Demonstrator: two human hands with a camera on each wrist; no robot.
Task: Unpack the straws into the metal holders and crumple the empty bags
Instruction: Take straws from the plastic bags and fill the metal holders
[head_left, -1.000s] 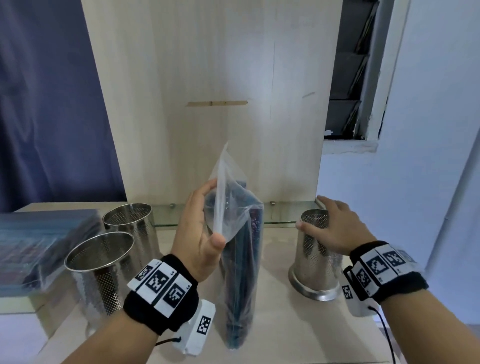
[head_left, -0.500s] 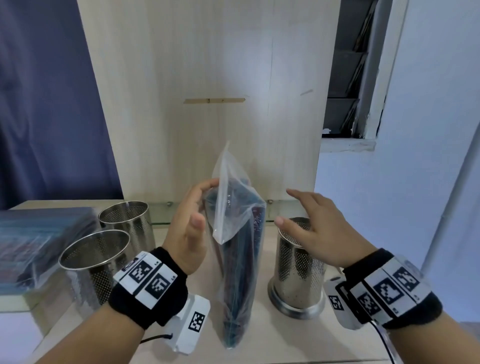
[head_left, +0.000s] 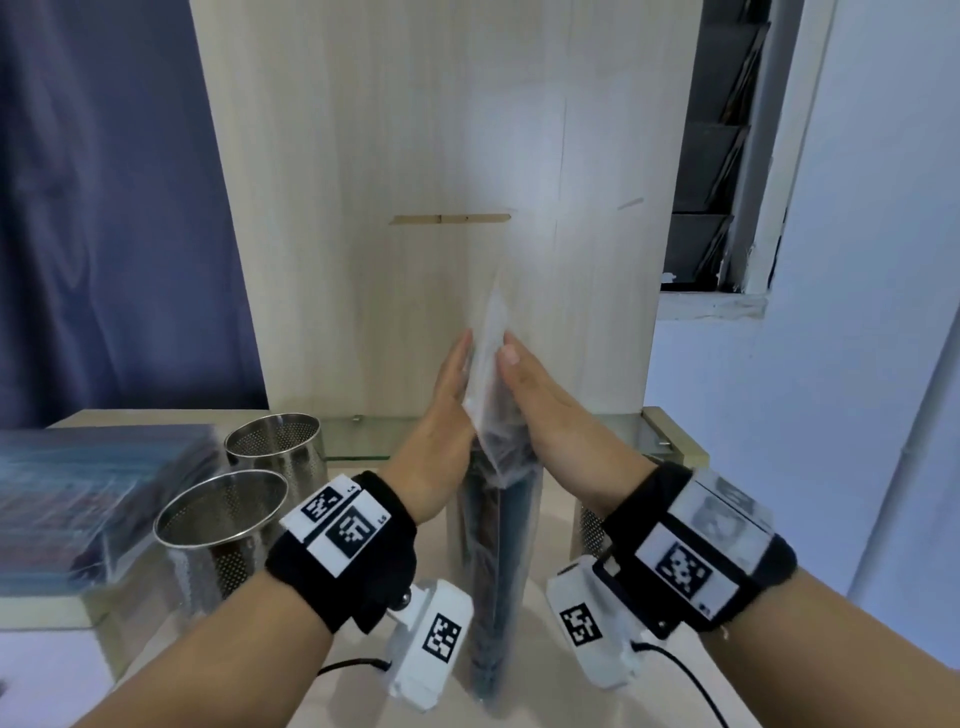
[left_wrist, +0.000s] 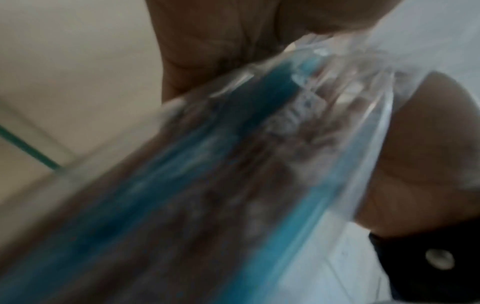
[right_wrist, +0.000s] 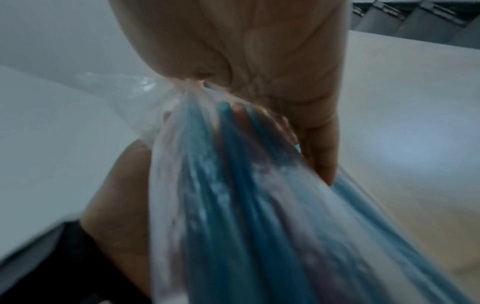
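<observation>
A clear plastic bag (head_left: 493, 571) full of blue and dark straws stands upright on the table (head_left: 530, 670). My left hand (head_left: 460, 364) holds the bag's top from the left, and my right hand (head_left: 511, 364) pinches it from the right, thumb on the near side. In the left wrist view the bag (left_wrist: 233, 185) runs blurred under my left hand (left_wrist: 207, 41). My right hand (right_wrist: 259, 51) bunches the bag (right_wrist: 259, 205) at its top in the right wrist view. Two empty perforated metal holders (head_left: 275, 447) (head_left: 218, 525) stand at the left. A third holder (head_left: 589, 525) is mostly hidden behind my right wrist.
A stack of more bagged straws (head_left: 88, 499) lies at the far left. A tall wooden panel (head_left: 441, 182) rises right behind the bag. A blue curtain (head_left: 104, 208) hangs on the left, and a white wall (head_left: 857, 364) stands on the right.
My right hand has left the right holder and come over to the bag's top. My left hand has slid up to the top edge. The view has shifted.
</observation>
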